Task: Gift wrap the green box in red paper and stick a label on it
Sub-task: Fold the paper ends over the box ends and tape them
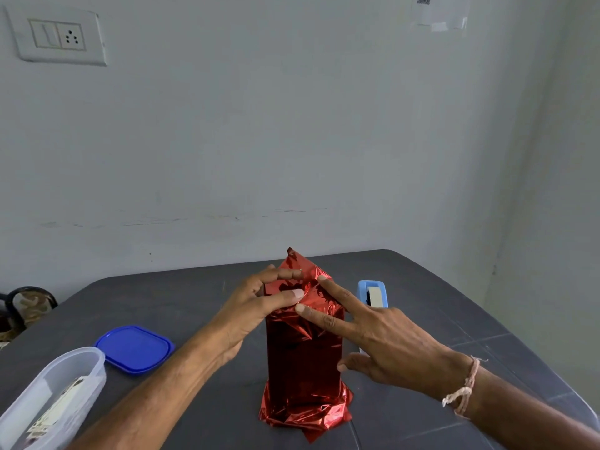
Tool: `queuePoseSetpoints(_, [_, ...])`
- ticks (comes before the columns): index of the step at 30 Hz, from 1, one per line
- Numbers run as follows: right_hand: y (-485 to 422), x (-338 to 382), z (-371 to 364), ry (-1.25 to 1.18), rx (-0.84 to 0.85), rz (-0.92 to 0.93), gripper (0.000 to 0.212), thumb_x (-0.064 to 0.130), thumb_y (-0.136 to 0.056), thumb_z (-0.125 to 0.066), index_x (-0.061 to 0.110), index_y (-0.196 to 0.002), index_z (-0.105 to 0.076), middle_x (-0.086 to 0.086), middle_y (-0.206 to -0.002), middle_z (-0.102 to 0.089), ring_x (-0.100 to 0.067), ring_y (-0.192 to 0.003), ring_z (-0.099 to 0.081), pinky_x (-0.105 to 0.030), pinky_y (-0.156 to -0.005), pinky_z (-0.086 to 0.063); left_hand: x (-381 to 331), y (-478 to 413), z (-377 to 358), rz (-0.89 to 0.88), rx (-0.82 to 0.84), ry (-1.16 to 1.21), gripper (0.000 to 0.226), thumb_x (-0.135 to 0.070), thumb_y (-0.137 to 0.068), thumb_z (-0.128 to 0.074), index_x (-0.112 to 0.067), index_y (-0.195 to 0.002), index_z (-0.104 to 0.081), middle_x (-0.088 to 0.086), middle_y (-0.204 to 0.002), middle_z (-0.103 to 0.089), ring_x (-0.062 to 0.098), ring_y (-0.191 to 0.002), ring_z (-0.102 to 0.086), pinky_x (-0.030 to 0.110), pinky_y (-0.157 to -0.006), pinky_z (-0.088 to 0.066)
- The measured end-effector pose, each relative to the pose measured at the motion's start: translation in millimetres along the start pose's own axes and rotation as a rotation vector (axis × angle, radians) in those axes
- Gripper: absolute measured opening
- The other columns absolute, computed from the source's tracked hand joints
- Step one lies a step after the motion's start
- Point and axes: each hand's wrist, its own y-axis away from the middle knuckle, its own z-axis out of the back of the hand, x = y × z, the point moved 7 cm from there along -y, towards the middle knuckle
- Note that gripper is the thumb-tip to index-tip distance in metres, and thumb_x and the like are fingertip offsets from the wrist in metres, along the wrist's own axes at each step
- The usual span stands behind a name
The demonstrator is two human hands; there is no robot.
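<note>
The green box is fully hidden under the red paper (303, 362), which stands upright as a tall parcel at the middle of the dark worktop (461, 300). Standing it on end brings the open top within reach for folding, while the loose foil at the bottom splays crumpled on the surface, not yet closed.

The left hand (250, 306) comes in from the left and pinches the top flap between thumb and forefinger, apparently to hold the crease in place. The right hand (389, 345) lies spread wide, two straight fingers (337, 295) pressing the slippery foil down at the top, its thumb beside the parcel's right face, likely as a brace against tipping.

A blue tape dispenser (373, 293) waits just right of the parcel, handy for sealing. At near left sits a clear tub (78, 365) with pale cards inside, perhaps the labels, and its blue lid (134, 349) beside it.
</note>
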Motion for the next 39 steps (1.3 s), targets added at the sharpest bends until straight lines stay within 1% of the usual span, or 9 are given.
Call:
queuePoseSetpoints(2, [2, 0, 1, 0.001, -0.010, 0.007, 0.101, 0.054, -0.097, -0.058, 0.062, -0.145, 0.030, 0.004, -0.162, 0.041, -0.009, -0.096, -0.053, -0.020, -0.067, -0.038, -7, -3, -3, -0.029, -0.001, 0.057, 0.035, -0.034, -0.077, -0.083, -0.038, -0.110, -0.075, -0.014, -0.123, -0.070, 0.008, -0.119, -0.063, 0.043, -0.108, -0.050])
queuePoseSetpoints(4, [3, 0, 1, -0.005, -0.012, 0.010, 0.101, 0.055, -0.097, -0.059, 0.062, -0.145, 0.030, 0.004, -0.160, 0.042, -0.006, -0.095, -0.044, -0.018, -0.065, -0.035, -10, -6, -3, -0.064, -0.016, 0.066, 0.039, -0.027, -0.077, -0.082, -0.033, -0.113, -0.071, -0.008, -0.124, -0.069, 0.015, -0.119, -0.064, 0.042, -0.099, -0.057])
queuePoseSetpoints(7, [2, 0, 0, -0.006, 0.002, 0.004, 0.100, 0.055, -0.097, -0.058, 0.062, -0.144, 0.031, 0.005, -0.158, 0.044, -0.009, -0.102, -0.053, -0.020, -0.069, -0.039, -11, -8, -3, -0.088, -0.058, 0.039, 0.046, -0.023, -0.076, -0.087, -0.030, -0.115, -0.065, 0.000, -0.124, -0.069, 0.020, -0.115, -0.067, 0.041, -0.089, -0.061])
queuePoseSetpoints(12, [1, 2, 2, -0.009, 0.003, 0.002, 0.100, 0.055, -0.099, -0.056, 0.065, -0.140, 0.035, 0.005, -0.157, 0.044, -0.012, -0.109, -0.058, -0.022, -0.071, -0.042, -3, -13, 0, -0.067, -0.148, -0.079, 0.071, -0.042, -0.058, -0.090, -0.044, -0.120, -0.056, 0.006, -0.141, -0.052, 0.034, -0.130, -0.054, 0.056, -0.096, -0.056])
queuePoseSetpoints(14, [2, 1, 2, -0.008, 0.015, -0.004, 0.101, 0.054, -0.099, -0.057, 0.065, -0.138, 0.036, 0.004, -0.159, 0.042, -0.010, -0.102, -0.057, -0.023, -0.071, -0.046, -1, -13, -1, -0.062, -0.137, -0.043, 0.063, -0.036, -0.065, -0.090, -0.041, -0.118, -0.057, 0.006, -0.141, -0.053, 0.032, -0.128, -0.056, 0.050, -0.090, -0.060])
queuePoseSetpoints(18, [1, 1, 1, -0.017, 0.021, -0.020, 0.102, 0.053, -0.098, -0.059, 0.065, -0.140, 0.033, 0.003, -0.163, 0.037, -0.015, -0.094, -0.063, -0.029, -0.075, -0.056, -3, -9, -4, -0.089, -0.127, 0.034, 0.026, -0.008, -0.081, -0.082, -0.019, -0.100, -0.070, 0.005, -0.118, -0.070, 0.022, -0.109, -0.069, 0.022, -0.069, -0.058])
queuePoseSetpoints(25, [1, 0, -2, -0.025, 0.014, -0.016, 0.105, 0.053, -0.096, -0.061, 0.065, -0.141, 0.033, 0.004, -0.163, 0.039, -0.020, -0.105, -0.063, -0.033, -0.079, -0.058, 1, -4, -6, 0.054, -0.079, 0.071, 0.016, -0.019, -0.084, -0.079, -0.023, -0.099, -0.082, -0.001, -0.115, -0.074, 0.015, -0.108, -0.070, 0.016, -0.073, -0.055])
queuePoseSetpoints(30, [1, 1, -3, -0.040, 0.011, -0.008, 0.104, 0.053, -0.097, -0.060, 0.065, -0.140, 0.034, 0.005, -0.162, 0.040, -0.020, -0.114, -0.061, -0.031, -0.080, -0.058, 7, -2, -4, 0.095, -0.029, 0.044, 0.022, -0.027, -0.086, -0.077, -0.030, -0.107, -0.080, -0.006, -0.113, -0.077, 0.012, -0.113, -0.069, 0.030, -0.102, -0.049])
queuePoseSetpoints(39, [0, -1, -5, -0.066, -0.013, 0.009, 0.104, 0.052, -0.096, -0.061, 0.066, -0.141, 0.032, 0.008, -0.160, 0.042, -0.021, -0.118, -0.059, -0.028, -0.079, -0.056, 10, 0, -4, 0.133, 0.082, 0.031, 0.038, -0.034, -0.082, -0.077, -0.038, -0.120, -0.074, -0.008, -0.118, -0.075, 0.012, -0.116, -0.068, 0.034, -0.104, -0.046])
